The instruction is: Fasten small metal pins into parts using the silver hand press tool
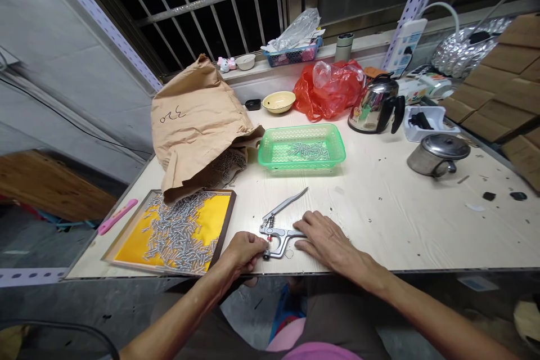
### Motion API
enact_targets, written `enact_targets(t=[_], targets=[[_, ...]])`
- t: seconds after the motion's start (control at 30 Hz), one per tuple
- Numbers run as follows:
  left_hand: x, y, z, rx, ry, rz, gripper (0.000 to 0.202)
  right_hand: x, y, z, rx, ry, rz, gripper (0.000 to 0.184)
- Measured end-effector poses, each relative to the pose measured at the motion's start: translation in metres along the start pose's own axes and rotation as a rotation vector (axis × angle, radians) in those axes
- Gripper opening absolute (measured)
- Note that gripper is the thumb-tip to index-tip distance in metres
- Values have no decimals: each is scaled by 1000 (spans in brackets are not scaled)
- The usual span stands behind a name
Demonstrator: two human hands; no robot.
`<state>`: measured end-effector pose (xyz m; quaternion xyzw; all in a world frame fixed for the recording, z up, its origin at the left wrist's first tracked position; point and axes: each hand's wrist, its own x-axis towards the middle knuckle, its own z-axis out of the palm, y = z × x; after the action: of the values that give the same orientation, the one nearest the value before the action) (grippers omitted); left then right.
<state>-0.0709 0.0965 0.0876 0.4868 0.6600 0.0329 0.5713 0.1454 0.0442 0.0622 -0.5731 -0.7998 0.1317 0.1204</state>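
Observation:
Silver hand pliers with a spring lie on the table, their upper handle raised and a small red piece at the jaw. They look like snap-fastener pliers. My left hand is closed in a pinch at the jaw; whatever lies between its fingertips is hidden. My right hand holds the end of the lower handle between thumb and fingers, against the tabletop. To the left, a shallow tray with a yellow bottom carries a heap of small metal pieces. More such pieces lie in a green basket beyond the pliers.
A brown paper bag leans over the tray, with metal pieces at its mouth. A pink-handled tool lies on the tray's left. Farther back are a yellow bowl, red plastic bag, kettle and lidded metal cup.

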Motion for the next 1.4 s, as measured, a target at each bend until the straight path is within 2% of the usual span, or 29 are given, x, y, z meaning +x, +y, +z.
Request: enact_targets(t=[0.07,0.13,0.17,0.23,0.3,0.4,0.47,0.53,0.6,0.67,0.73,0.83,0.9,1.03,1.17,1.3,1.4], targets=[[-1,0,0,8,6,-2,29,8,9,-11,23,-22,-19,63],[-1,-2,1,22,9,6,29,21,21,-19,-4,-97,-31,97],[-1,-3,1,31,10,9,30,28,26,-22,-21,-154,-44,107],[1,-6,1,46,15,8,31,40,32,-26,-52,-249,-73,114],[2,-9,1,62,28,2,33,49,32,-28,-78,-266,-103,112],[4,-12,0,78,36,7,33,52,26,-31,-117,-215,-127,101],[2,-14,0,118,34,6,32,50,22,-32,-136,-198,-127,87],[-3,-15,1,233,112,67,31,45,20,-32,-137,-189,-122,67],[-9,-13,5,407,281,266,26,41,20,-31,-124,-173,-118,50],[-13,-9,12,582,421,552,21,38,19,-30,-115,-150,-124,40],[-10,-3,21,725,444,796,30,37,18,-29,-111,-135,-139,37],[4,9,32,870,374,973,49,37,14,-29,-111,-149,-154,40],[13,15,35,920,308,988,49,36,9,-31,-114,-167,-152,39],[19,22,38,959,232,952,28,36,5,-32,-109,-184,-136,26],[18,25,39,948,248,908,11,39,9,-23,-81,-190,-132,13],[19,29,39,930,252,901,13,43,12,-17,-66,-214,-115,16],[20,27,38,917,279,903,13,45,13,-22,-97,-204,-104,18]])
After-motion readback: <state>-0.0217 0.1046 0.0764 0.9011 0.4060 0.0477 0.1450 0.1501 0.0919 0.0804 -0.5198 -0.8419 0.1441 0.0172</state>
